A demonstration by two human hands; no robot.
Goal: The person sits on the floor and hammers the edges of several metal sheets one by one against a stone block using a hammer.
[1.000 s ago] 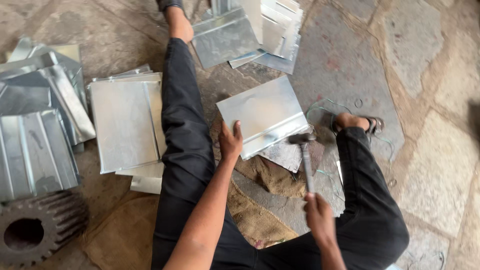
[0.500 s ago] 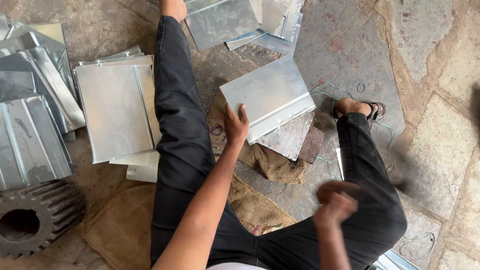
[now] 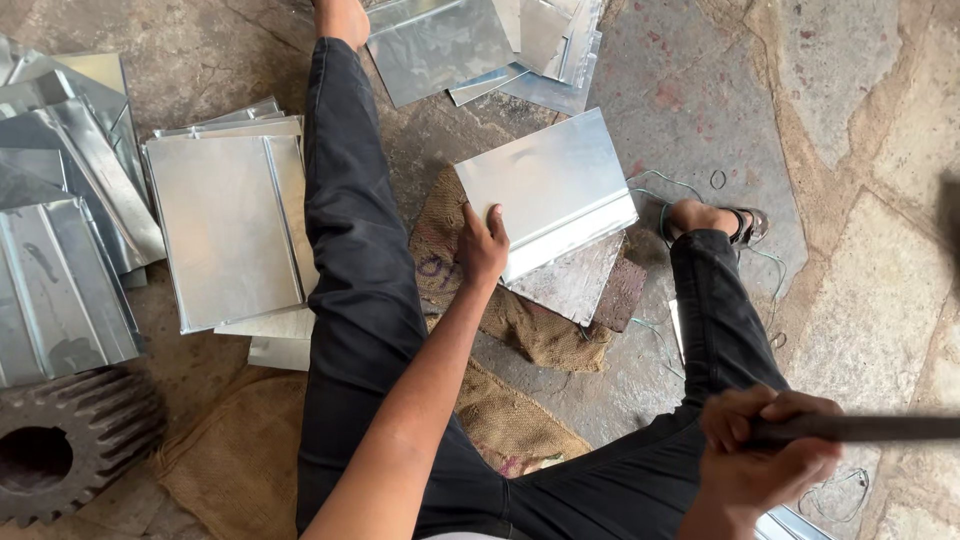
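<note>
Silver-grey metal sheet (image 3: 548, 190), black trousers (image 3: 355, 270), tan burlap sack (image 3: 520, 320) w/ maybe purple print.

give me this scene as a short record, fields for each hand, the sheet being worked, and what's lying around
left hand: pressed on the near edge of the metal sheet
right hand: fist closed round a dark handle, raised near the right knee
metal sheet: flat, shiny, resting on a block over burlap sacking
left side: stack of folded sheets, large gear wheel
top: loose sheet pile
floor: stone slabs
</note>
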